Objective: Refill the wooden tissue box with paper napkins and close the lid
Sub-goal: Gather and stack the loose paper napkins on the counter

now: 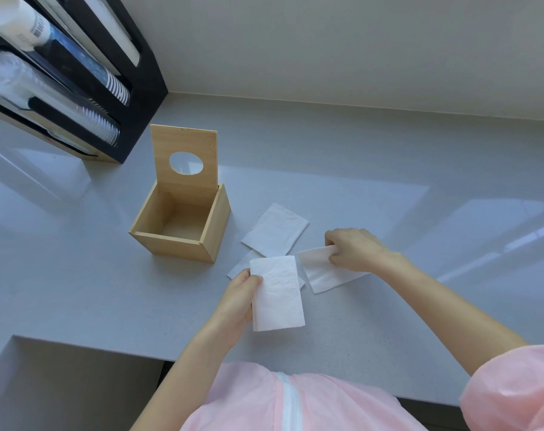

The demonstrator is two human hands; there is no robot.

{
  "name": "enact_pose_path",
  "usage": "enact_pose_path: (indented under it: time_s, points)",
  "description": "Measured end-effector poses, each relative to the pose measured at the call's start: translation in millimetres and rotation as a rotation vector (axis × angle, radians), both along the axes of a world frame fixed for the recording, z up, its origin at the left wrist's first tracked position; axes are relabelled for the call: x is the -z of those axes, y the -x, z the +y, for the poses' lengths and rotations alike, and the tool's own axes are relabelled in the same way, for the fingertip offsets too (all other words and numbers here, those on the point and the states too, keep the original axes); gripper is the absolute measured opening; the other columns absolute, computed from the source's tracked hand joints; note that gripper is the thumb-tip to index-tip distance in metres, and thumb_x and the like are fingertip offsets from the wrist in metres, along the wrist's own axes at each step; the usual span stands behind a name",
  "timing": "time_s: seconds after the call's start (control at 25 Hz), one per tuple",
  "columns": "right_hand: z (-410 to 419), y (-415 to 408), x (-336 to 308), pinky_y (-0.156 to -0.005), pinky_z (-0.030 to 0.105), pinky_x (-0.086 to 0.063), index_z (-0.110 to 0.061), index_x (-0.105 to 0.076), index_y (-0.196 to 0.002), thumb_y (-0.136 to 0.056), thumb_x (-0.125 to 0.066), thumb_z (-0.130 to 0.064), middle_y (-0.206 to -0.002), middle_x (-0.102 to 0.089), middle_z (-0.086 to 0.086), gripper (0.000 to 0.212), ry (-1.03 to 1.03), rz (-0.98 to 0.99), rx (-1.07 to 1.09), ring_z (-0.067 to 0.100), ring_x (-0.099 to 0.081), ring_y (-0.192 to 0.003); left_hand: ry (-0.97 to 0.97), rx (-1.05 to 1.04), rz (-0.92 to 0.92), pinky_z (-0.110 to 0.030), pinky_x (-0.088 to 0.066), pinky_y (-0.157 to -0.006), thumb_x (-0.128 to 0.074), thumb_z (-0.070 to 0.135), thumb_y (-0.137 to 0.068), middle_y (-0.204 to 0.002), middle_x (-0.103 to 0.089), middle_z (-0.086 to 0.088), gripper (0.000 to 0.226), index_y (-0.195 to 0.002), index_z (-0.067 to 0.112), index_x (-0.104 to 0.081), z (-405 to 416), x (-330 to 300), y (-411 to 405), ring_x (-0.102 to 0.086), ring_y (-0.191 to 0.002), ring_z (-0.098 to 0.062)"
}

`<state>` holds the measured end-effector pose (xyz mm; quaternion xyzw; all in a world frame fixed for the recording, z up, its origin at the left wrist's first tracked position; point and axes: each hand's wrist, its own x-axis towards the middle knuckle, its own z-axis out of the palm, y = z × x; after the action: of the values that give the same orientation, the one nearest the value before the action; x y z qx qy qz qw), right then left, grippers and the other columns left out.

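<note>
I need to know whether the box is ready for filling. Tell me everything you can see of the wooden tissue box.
The wooden tissue box is a light, square-sided container of pale wood standing upright on the grey counter. Its lid, with an oval opening, stands raised at the rear edge. The inside looks empty. Neither hand touches it; loose napkins lie on the counter just to its right.

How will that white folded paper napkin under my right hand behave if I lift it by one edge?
The white folded paper napkin will probably droop, since the edge pinched by the right hand already curls up. It looks thin and light, so it may slide on the glossy grey counter. It likely tears or unfolds easily if tugged.
</note>
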<state>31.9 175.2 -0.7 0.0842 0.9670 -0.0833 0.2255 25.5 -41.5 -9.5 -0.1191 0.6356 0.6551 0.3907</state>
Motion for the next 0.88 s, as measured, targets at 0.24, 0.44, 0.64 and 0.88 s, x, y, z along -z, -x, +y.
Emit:
enact_pose_path:
  time_s: [0.24, 0.44, 0.64, 0.88]
  points:
    - [0, -25, -26, -0.060, 0.028, -0.041, -0.014, -0.052, -0.093, -0.084, -0.057, -0.011, -0.081, -0.058, -0.001, 0.011, 0.676, 0.255, 0.545, 0.020, -0.054, -0.074, -0.082, -0.049, -0.008, -0.030, -0.049, -0.071, -0.031, 0.013, -0.099, -0.099, -0.063, -0.002, 0.024, -0.103, 0.019, -0.054, 2, 3, 0, -0.061, -0.086, -0.016]
    - [-45, -40, -32, -0.067, 0.027, -0.057, -0.007, -0.061, -0.101, -0.072, -0.067, -0.002, -0.086, -0.071, 0.004, 0.030, 1.616, 0.125, 0.725, 0.015, -0.070, -0.071, -0.248, -0.006, -0.051, -0.025, -0.057, -0.062, -0.032, 0.018, -0.099, -0.109, -0.066, -0.007, 0.032, -0.119, 0.014, -0.057, 6, 1, 1, -0.062, -0.093, -0.022]
    - [-74, -48, -5, -0.086, 0.038, -0.052, -0.011, -0.063, -0.103, -0.077, -0.066, -0.003, -0.101, -0.069, 0.006, 0.027, 1.444, 0.066, 0.769, 0.021, -0.067, -0.090, -0.323, 0.023, -0.057, -0.026, -0.058, -0.061, -0.035, 0.027, -0.096, -0.092, -0.074, -0.002, 0.035, -0.102, 0.015, -0.067, 5, 0, 0, -0.070, -0.080, -0.014]
    - [-68, -55, -3, -0.070, 0.020, -0.048, -0.010, -0.059, -0.112, -0.083, -0.059, -0.003, -0.102, -0.066, 0.003, 0.030, 1.169, 0.123, 0.765, 0.015, -0.062, -0.085, -0.284, -0.006, -0.101, -0.025, -0.053, -0.050, -0.037, 0.030, -0.096, -0.081, -0.062, -0.005, 0.032, -0.107, 0.011, -0.061, 3, 5, 2, -0.065, -0.057, -0.012]
